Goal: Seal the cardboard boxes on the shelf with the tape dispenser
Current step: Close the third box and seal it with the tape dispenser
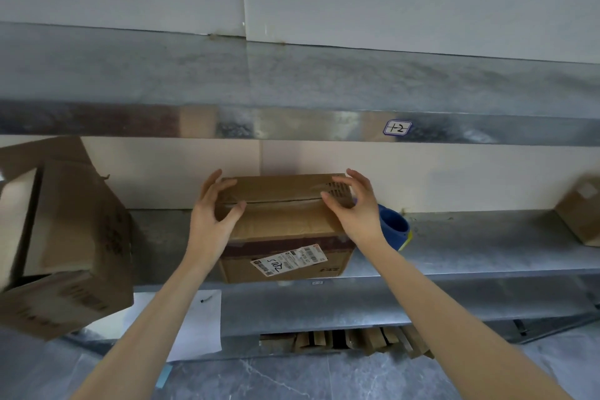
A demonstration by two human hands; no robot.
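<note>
Cardboard box (285, 224) btwn left hand (212, 214) & right hand (357, 209), fingers spread.

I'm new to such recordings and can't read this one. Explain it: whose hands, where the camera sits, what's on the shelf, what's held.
No machine here: a person works bare-handed, and the one picture comes from a camera worn on their head, looking forward and down. The left hand and right hand are at the two ends of a cardboard box on a metal shelf, fingers spread. Neither holds a tool. A blue object, possibly the tape dispenser, lies on the shelf behind the right hand. A larger box stands at the left, another box at the far right.
</note>
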